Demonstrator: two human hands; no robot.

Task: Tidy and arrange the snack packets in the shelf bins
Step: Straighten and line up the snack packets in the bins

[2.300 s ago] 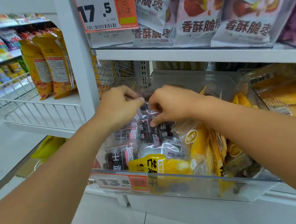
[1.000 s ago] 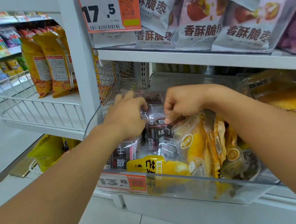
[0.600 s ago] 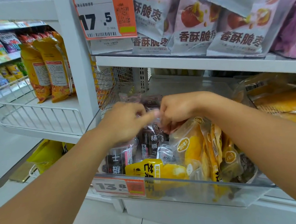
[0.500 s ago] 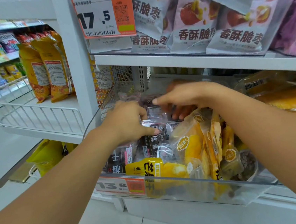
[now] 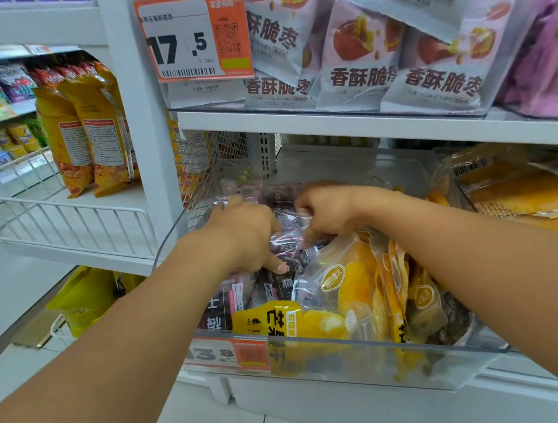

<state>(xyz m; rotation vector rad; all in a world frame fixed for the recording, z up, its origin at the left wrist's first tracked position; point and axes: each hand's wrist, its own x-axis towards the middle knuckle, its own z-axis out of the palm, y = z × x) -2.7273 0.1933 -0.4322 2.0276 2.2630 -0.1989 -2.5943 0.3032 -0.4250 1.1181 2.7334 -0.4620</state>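
Both hands are down in the clear plastic shelf bin (image 5: 371, 346), working the same stack. My left hand (image 5: 242, 236) has its fingers curled over the near edge of the dark, glossy plum-snack packets (image 5: 286, 224), thumb pointing down onto the packets below; my right hand (image 5: 326, 213) is curled on the opposite edge of that stack, knuckles up. I judge both are gripping it, one from each side, so the slippery film cannot fan out while I square it up against the bin's back-left corner.

These dark packets fill the left part of the bin, some standing at the front with their print upside down. To their right, touching them, a row of transparent yellow dried-mango pouches (image 5: 349, 272) stands on edge, leaning slightly left. One flat yellow mango packet (image 5: 282, 317) lies across the front, right behind the bin's lip and above the orange price label (image 5: 230, 352); it seems out of place and probably wants moving to the mango side later.

Holding the stack from both ends makes sense to me: these bags are soft and would slump with a one-sided grip. On the shelf above sit pale pink and grey jujube-crisp bags (image 5: 355, 62) beside a large orange and white price tag (image 5: 194, 37), untouched.
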